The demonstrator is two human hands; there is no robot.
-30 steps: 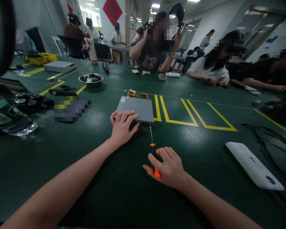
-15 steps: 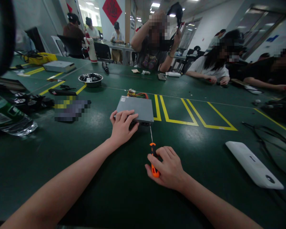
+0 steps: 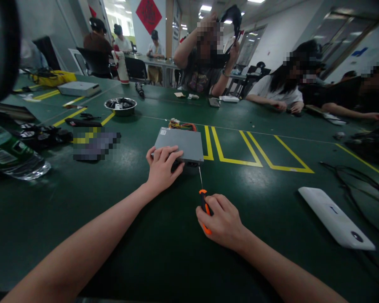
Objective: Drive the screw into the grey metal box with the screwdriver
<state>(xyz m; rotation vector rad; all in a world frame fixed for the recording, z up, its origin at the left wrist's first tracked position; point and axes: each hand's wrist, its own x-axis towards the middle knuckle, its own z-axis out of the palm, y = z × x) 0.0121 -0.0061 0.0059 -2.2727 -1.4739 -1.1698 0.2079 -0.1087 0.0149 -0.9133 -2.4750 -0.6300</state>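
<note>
A grey metal computer power supply (image 3: 183,142) lies on the green table, a bundle of coloured wires (image 3: 181,125) coming out of its far side. My left hand (image 3: 162,168) grips its near left part, fingers over the top and thumb against the front face. Closed around the black and orange handle of a screwdriver (image 3: 204,202) is my right hand (image 3: 222,221). The screwdriver's shaft points away from me, its tip at the lower right of the power supply's front face. Whether the tip sits in a screw is too small to tell.
Left of me are a water bottle (image 3: 11,151), a blurred-out flat object (image 3: 96,145) and a metal bowl (image 3: 120,106) of dark parts. To the right lie a white oblong device (image 3: 336,219) and black cables (image 3: 350,181). Several people sit around the table.
My right hand's fingers have closed more tightly round the screwdriver handle, which looks turned, showing more black. The left hand and power supply have stayed put.
</note>
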